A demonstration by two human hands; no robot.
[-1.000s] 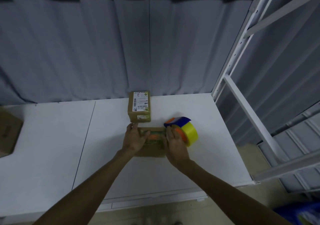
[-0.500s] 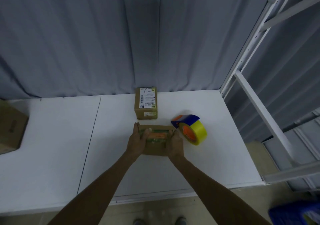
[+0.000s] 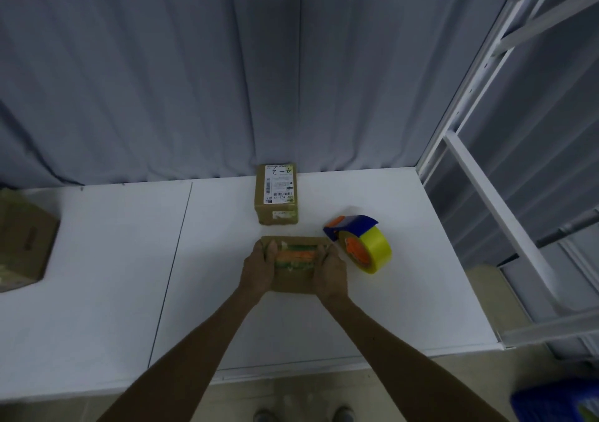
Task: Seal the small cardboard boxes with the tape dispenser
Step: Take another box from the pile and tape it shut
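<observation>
The label [image 3: 278, 183] on the far box [image 3: 275, 218] reads "4-3" and, seemingly, "502 602 12 815".

The right grip [image 3: 329, 270] has shifted from flat beside the tape dispenser [image 3: 359, 246] to the right end of the small cardboard box [image 3: 293, 280], with its fingers now curled over the top. The left grip [image 3: 259, 267] has closed further round the opposite end, so the box is now clamped between both grips.

Table [image 3: 97, 292]: white top, two panels meeting at a thin seam.
Curtain [image 3: 162, 81]: grey, pleated, hanging behind the table's far edge.
Shelving frame [image 3: 479, 188]: white metal, at the table's right end.
Carton [image 3: 22, 243]: brown, on the table's left end, cut off by the view.
Bin [image 3: 557, 405], possibly: blue, low at right.
Shoes [image 3: 264, 415]: blurred, beneath the near edge.
</observation>
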